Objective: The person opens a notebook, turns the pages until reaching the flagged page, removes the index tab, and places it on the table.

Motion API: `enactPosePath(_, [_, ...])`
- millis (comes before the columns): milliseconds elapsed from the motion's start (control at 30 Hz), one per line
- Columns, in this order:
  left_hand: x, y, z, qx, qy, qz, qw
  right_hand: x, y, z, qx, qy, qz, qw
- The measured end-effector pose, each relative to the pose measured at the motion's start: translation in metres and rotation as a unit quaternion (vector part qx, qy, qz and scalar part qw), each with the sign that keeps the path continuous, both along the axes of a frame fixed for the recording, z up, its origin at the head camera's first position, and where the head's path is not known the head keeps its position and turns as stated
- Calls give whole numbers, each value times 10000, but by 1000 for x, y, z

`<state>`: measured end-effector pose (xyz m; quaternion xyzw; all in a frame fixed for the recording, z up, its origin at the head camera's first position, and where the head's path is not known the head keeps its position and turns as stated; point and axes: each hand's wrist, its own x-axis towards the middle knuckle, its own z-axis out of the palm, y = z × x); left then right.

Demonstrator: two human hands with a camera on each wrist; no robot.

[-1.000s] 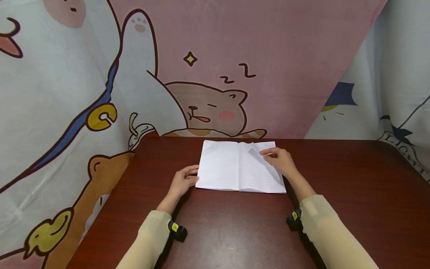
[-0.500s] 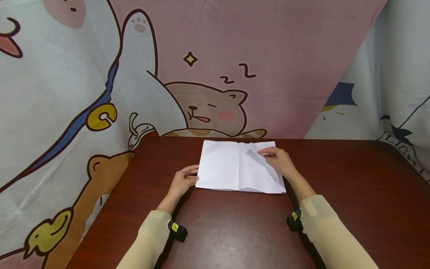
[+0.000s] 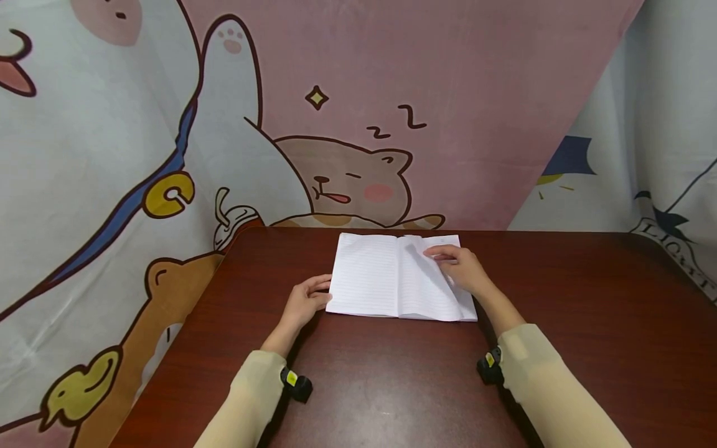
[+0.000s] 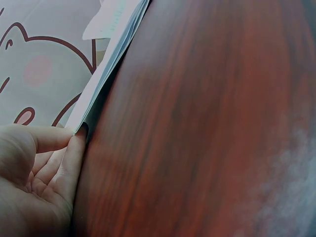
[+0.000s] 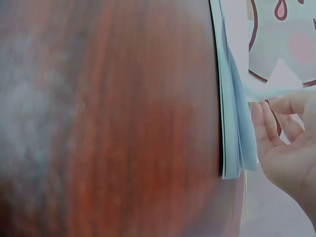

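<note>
An open notebook (image 3: 364,277) with white lined pages lies on the brown wooden table. At its left edge my left hand (image 3: 303,303) pinches the notebook; the left wrist view shows the thumb of that hand (image 4: 37,173) on top and a finger beneath the edge. Over the right half, my right hand (image 3: 463,269) pinches a page (image 3: 422,286) near its upper outer part. That page is lifted and curves toward the spine, with the sheets below showing at the right. In the right wrist view the raised page (image 5: 243,113) stands apart from the stack beside the fingers.
The dark red-brown table (image 3: 386,386) extends around the notebook. Behind it hangs a cloth (image 3: 476,112) printed with cartoon animals, and it also runs along the left side. Pale curtain-like fabric (image 3: 672,93) hangs at the right. Each wrist wears a small black camera.
My right hand has shifted slightly left with the page, which is now bent further toward the spine and uncovers more of the sheet below. The left hand stays in place.
</note>
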<state>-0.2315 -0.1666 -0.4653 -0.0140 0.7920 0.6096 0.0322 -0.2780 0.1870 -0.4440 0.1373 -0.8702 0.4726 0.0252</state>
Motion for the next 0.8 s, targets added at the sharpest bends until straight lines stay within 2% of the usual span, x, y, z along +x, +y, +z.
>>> enactPosePath(367, [-1, 0, -2, 0, 32, 8, 10000, -3, -2, -4, -334, 112, 304, 9989])
enactPosePath(800, [0, 0, 0, 29, 2, -6, 10000, -2, -10, -5, -52, 12, -15, 10000])
